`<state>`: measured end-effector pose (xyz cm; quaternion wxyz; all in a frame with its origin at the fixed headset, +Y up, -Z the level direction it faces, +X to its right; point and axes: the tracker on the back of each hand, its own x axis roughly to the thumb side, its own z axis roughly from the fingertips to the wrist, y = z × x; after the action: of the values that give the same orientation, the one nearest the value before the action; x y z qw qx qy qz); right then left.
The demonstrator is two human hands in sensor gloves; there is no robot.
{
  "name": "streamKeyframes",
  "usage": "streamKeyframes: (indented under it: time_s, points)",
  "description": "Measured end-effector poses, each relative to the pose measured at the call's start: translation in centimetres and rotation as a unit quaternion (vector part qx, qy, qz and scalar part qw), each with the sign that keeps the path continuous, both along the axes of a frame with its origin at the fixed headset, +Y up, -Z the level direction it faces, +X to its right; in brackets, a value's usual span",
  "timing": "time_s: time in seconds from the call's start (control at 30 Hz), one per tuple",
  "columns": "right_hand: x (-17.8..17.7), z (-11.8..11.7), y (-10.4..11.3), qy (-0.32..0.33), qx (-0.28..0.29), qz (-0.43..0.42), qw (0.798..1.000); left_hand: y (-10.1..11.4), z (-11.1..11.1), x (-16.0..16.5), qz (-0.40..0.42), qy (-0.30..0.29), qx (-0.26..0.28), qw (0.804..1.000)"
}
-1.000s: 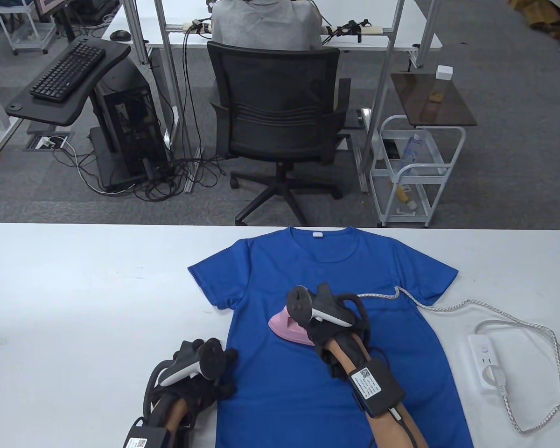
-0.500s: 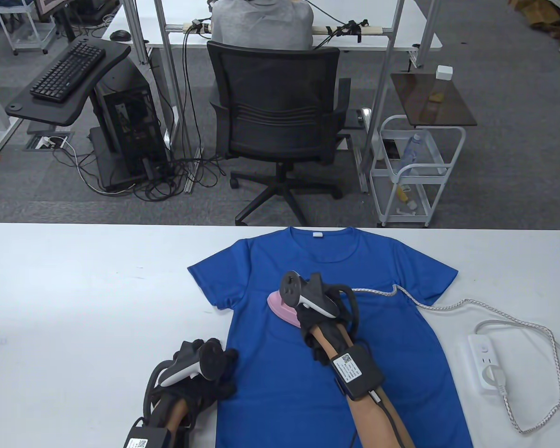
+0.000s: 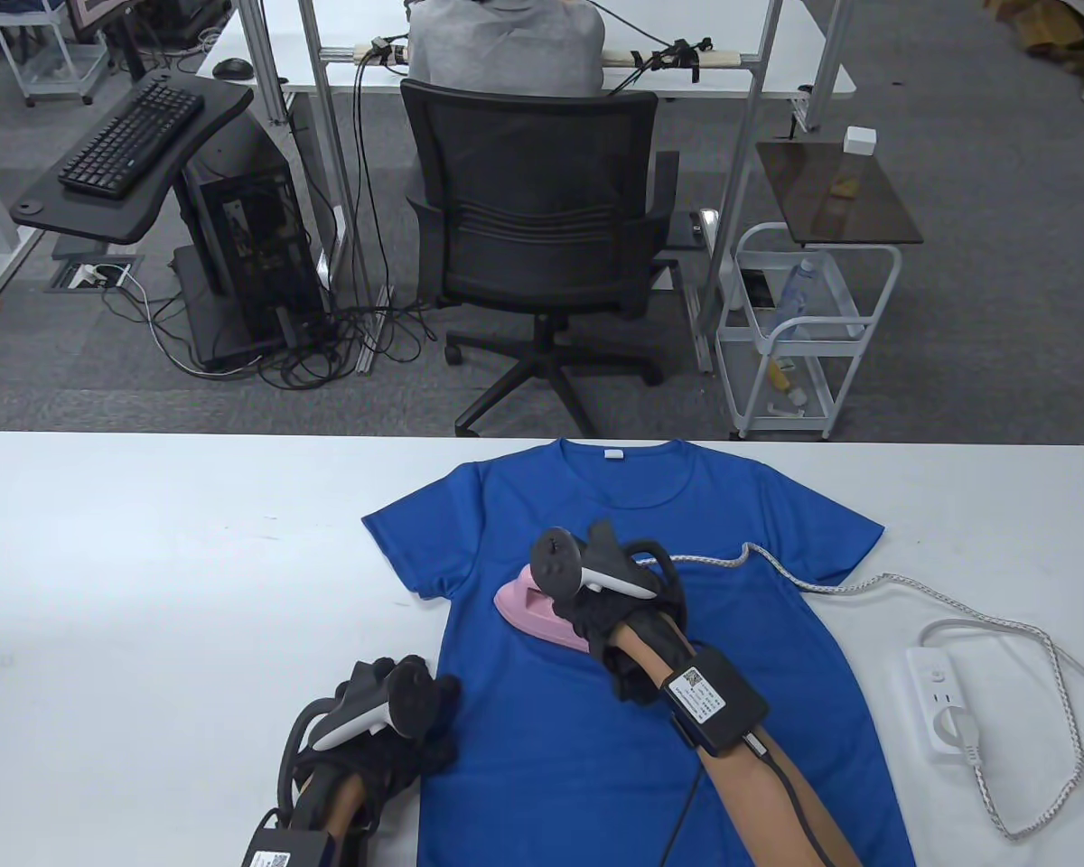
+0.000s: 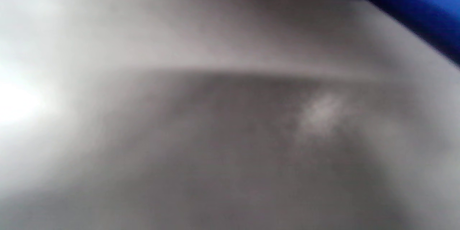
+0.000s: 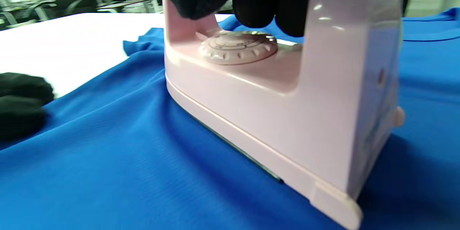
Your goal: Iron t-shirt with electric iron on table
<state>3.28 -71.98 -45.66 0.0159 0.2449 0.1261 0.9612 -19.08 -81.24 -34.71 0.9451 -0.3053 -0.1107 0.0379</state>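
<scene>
A blue t-shirt (image 3: 614, 704) lies flat on the white table (image 3: 144, 560), collar at the far edge. My right hand (image 3: 596, 614) grips the handle of a pink electric iron (image 3: 533, 614), whose soleplate rests on the shirt's chest, nose pointing left. In the right wrist view my fingers (image 5: 266, 3) wrap the handle above the iron's dial (image 5: 237, 46), and the iron (image 5: 273, 107) sits on the shirt (image 5: 107, 158). My left hand (image 3: 415, 722) rests on the shirt's left side edge; how its fingers lie is unclear. The left wrist view is blurred, showing a shirt corner (image 4: 413, 3).
The iron's braided cord (image 3: 957, 614) runs right across the sleeve to a white power strip (image 3: 944, 704) near the table's right edge. An office chair (image 3: 542, 226) and a white cart (image 3: 804, 325) stand beyond the far edge.
My right hand has slid the iron leftward and slightly away across the chest, the cord trailing after it. My left hand has stayed at the shirt's left edge.
</scene>
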Motion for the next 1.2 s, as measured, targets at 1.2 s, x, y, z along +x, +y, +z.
streamKeyframes:
  time_s: [1.2]
  points:
    - [-4.4,-6.0,-0.7,-0.047,0.018,-0.08,0.996,0.0,0.0,0.0,0.002,-0.001,-0.007,1.0]
